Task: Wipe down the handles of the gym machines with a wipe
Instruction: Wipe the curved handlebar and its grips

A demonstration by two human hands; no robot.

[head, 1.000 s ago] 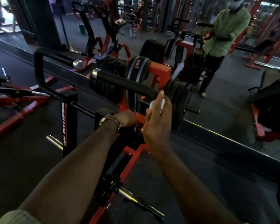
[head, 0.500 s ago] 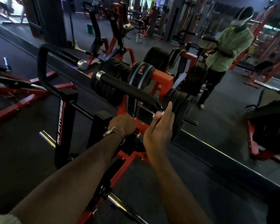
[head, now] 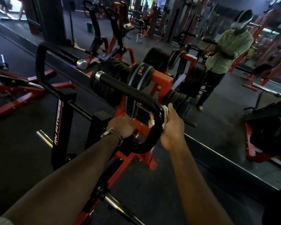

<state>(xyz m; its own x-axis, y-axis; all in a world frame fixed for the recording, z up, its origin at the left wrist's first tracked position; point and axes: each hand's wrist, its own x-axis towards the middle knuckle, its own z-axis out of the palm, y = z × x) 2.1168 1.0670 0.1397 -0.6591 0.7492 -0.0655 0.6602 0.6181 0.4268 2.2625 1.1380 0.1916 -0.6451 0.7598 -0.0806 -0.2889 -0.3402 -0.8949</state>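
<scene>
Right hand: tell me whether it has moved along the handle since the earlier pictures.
Yes. The right hand with the wipe has slid down the black handle, from the straight padded bar onto its bend, nearer the red frame.

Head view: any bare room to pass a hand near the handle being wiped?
Free: the loop inside the right handle, between left hand and right hand gripping the wipe; also bare floor between the forearms. Crowded: beyond the handle, plates and red frame pack close.
</scene>
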